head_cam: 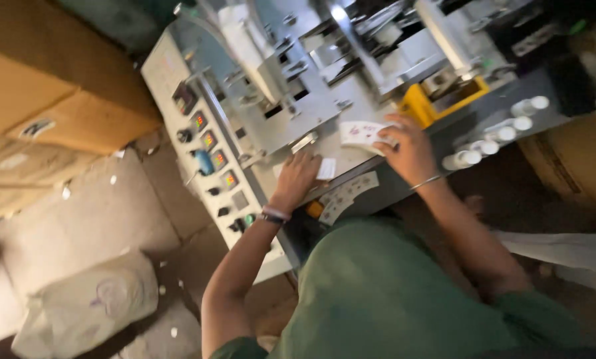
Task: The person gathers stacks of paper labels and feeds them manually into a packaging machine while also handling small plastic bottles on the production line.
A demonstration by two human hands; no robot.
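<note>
My right hand (406, 147) grips a stack of white printed paper blanks (361, 133) on the grey metal machine bed (351, 100), just in front of a yellow guard (421, 106). A thin bangle circles that wrist. My left hand (298, 176) rests flat on the machine's front ledge, its fingertips touching a small white paper piece (326, 169). A band sits on the left wrist. More printed blanks (348, 194) lie flat on the ledge between the two hands. My green shirt fills the lower middle.
A control panel (208, 143) with coloured displays, knobs and switches runs down the machine's left side. A row of white paper cups (494, 136) lies at the right. Cardboard boxes (52, 100) stand at left, a filled sack (88, 309) on the littered floor.
</note>
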